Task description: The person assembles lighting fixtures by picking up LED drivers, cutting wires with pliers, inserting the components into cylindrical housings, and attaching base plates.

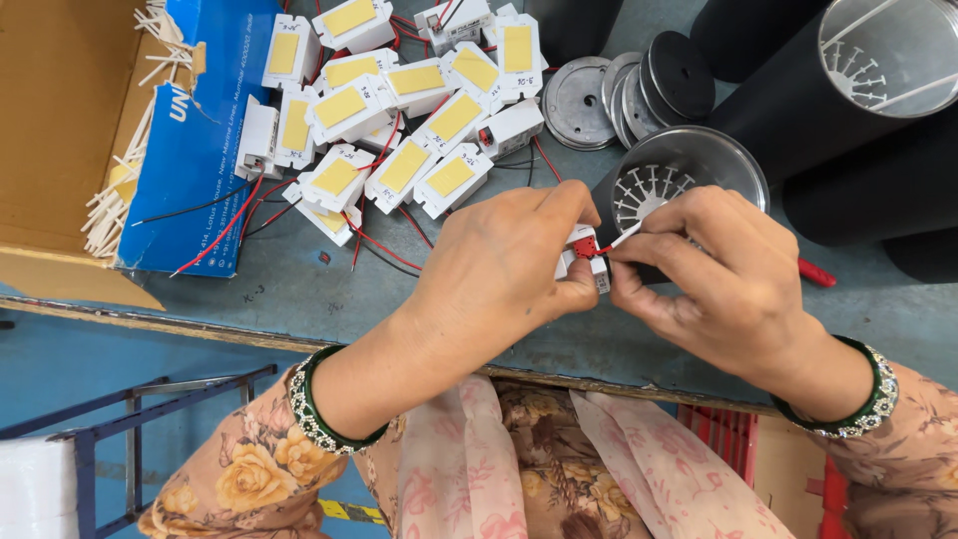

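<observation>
- I see my left hand (499, 269) with its grip closed around a small white plastic module with a red connector (584, 252), thumb and fingers pinching it from the left side.
- My right hand (714, 274) has a narrow grip on the other side of the same module, and its fingertips (627, 262) seem to pinch a thin white piece at the connector.
- The module is held in the air above the grey-blue surface (299, 289), just in front of the black cylindrical housing with the silver finned rim (689, 165), between both hands.
- I judge its long axis runs about left to right, and the red connector end points up and to the right; the fingers hide most of the body, so I am not sure.
- Risk: the module is small and mostly covered, so it can slip and fall off the near edge of the surface.
- Risk: a strong pull on the thin piece can bend it or loosen the connector.
- Risk: the loose red and black wires (374, 245) of the pile of white modules with yellow pads (399, 110) lie near, and a wrist can catch them.
</observation>
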